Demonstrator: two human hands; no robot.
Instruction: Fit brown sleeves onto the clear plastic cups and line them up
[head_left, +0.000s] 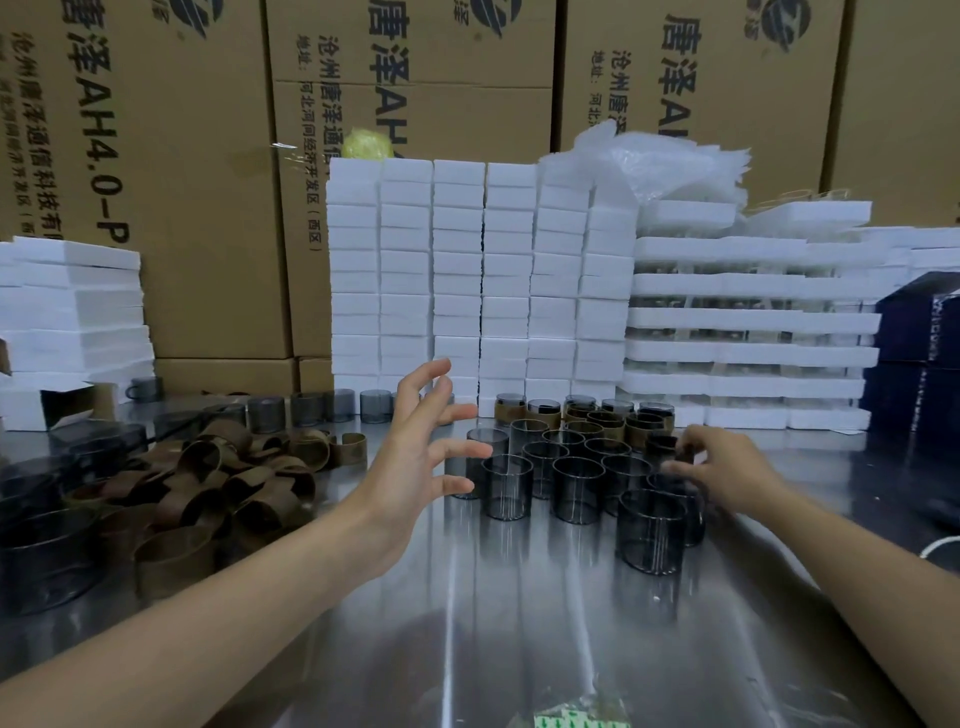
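Several clear smoky plastic cups (576, 488) stand in rows at the middle of the shiny metal table (467, 623). Behind them stand several cups wearing brown sleeves (545, 413). A heap of loose brown sleeves (223, 488) lies at the left. My left hand (421, 452) hovers with fingers spread just left of the bare cups, holding nothing. My right hand (722, 473) is at the right side of the cluster, fingertips curled around a dark sleeved cup (662, 447); the grip itself is blurred.
More bare cups (322, 408) line the back left, and dark cups (41, 561) sit at the near left. Stacks of white foam blocks (467, 275) and foam trays (748, 322) stand behind, before cardboard boxes (156, 156). A dark blue box (919, 332) is at the right.
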